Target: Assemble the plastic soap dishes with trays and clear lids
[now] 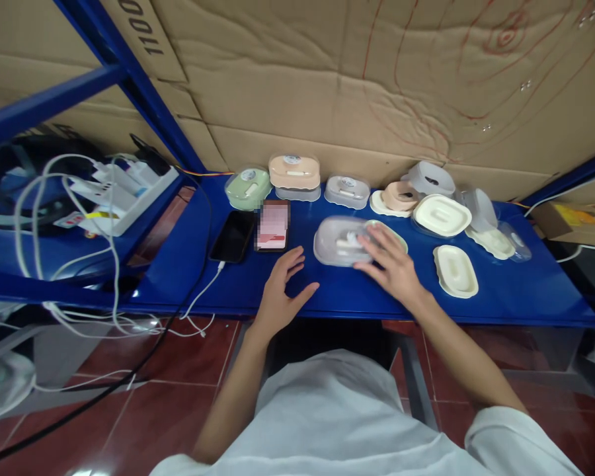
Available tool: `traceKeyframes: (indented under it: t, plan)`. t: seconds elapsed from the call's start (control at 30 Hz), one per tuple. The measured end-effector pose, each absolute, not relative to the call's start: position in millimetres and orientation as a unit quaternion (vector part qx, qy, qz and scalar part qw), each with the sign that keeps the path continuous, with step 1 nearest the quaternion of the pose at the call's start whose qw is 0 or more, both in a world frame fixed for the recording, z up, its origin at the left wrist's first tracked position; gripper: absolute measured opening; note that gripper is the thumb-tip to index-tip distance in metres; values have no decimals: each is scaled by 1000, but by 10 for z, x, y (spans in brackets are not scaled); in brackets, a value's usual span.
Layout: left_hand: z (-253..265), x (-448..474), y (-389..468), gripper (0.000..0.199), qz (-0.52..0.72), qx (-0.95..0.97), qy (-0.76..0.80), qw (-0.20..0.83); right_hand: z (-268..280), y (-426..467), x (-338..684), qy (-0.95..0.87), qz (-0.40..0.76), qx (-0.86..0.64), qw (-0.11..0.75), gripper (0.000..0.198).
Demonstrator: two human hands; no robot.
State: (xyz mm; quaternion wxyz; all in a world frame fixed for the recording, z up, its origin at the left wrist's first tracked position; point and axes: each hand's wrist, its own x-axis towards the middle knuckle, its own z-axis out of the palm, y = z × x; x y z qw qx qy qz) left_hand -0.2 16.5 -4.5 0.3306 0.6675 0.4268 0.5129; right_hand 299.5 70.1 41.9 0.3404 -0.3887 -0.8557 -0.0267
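Note:
My left hand [280, 291] is open just above the blue table's front part, thumb and fingers apart, holding nothing. Nearest to it is a phone with a lit screen [272, 228]. My right hand [391, 268] reaches over a greyish box with a clear lid [330, 241], its fingers spread at the lid's right side; whether they press on it I cannot tell. Part of a pale green piece [400, 238] shows behind those fingers. A loose cream oval tray [456, 271] lies to the right of this hand.
Lidded boxes in green [248, 188], peach [295, 173] and grey [347, 192] line the back. More cream trays [442, 215] and box parts [429, 177] cluster at right. A black phone [233, 236], cables and a power strip [136, 198] are at left.

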Motion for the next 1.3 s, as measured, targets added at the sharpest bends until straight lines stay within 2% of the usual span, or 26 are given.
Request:
traceKeyframes:
  t: [0.17, 0.33, 0.47, 0.63, 0.73, 0.87, 0.97, 1.1, 1.3]
  plan:
    - [-17, 31, 125, 53, 461, 700, 467, 281, 692, 1861, 3128, -795, -60, -516, 313, 60]
    - [99, 111, 137, 40, 387, 757, 475, 226, 664, 2493, 2933, -823, -8, -513, 243, 61]
    - [293, 283, 443, 39, 308, 855, 386, 159, 696, 2308, 2979, -839, -32, -493, 227, 66]
    - [367, 585, 1072, 61, 194, 938, 279, 59, 737, 1753, 3407, -774, -71, -603, 179, 52]
    - [343, 668, 1236, 59, 140, 956, 255, 22, 592, 1570, 3579, -759, -85, -627, 158, 46]
    - [377, 589, 1170, 38, 138, 952, 271, -15, 356, 1548, 3627, -792, -54, -591, 146, 39]
    - [419, 468, 1138, 29, 137, 952, 273, -20, 281, 1584, 3647, -809, -31, -566, 158, 41]
    - [422, 359, 1208, 31, 147, 940, 309, -10, 240, 1613, 3685, -786, -45, -593, 170, 55]
    - [380, 313, 1254, 39, 161, 935, 317, -13, 157, 1677, 3656, -753, -97, -626, 179, 58]
